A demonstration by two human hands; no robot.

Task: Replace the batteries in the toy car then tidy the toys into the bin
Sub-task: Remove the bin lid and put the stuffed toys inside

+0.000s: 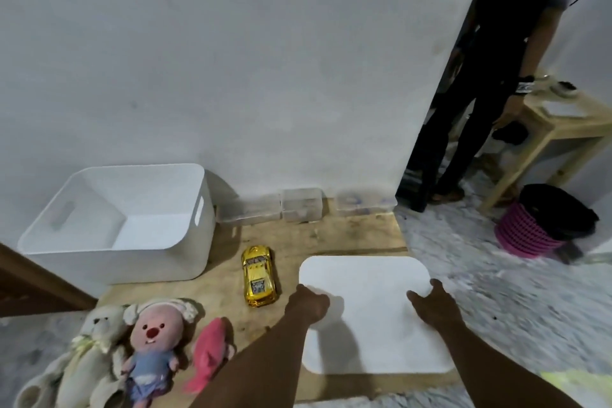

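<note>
Wall [231,60]: plain white, no marks readable.
Floor: wooden board [331,235] by the wall, mottled grey rug [496,291] to its right.
Bin [116,267]: white, open top, nothing visible inside, back against the wall at the left end of the board. No label showing.
Lid [367,318]: white, rounded corners, flat on the board right of the car, unmarked.
Second person [480,93]: stands at far right in dark clothes, one hand down near a wooden counter [563,129]. Wristband print too blurred to read.
Basket [530,232]: pink and black, on the rug below the counter.
Toys in a row at lower left: cream bear [96,341], pink-faced plush [155,334] in blue, pink fish [208,351].
Clear boxes [301,205]: along the wall right of the bin; blue print on one, unreadable.
Car [259,275]: gold, on the board between bin and lid, touching neither. Window stickers unreadable.
Left hand [308,305]: fingers curled on the lid's left edge.
Right hand [430,303]: thumb spread flat on the lid, fingers at its right edge; can't tell if they grip.
</note>
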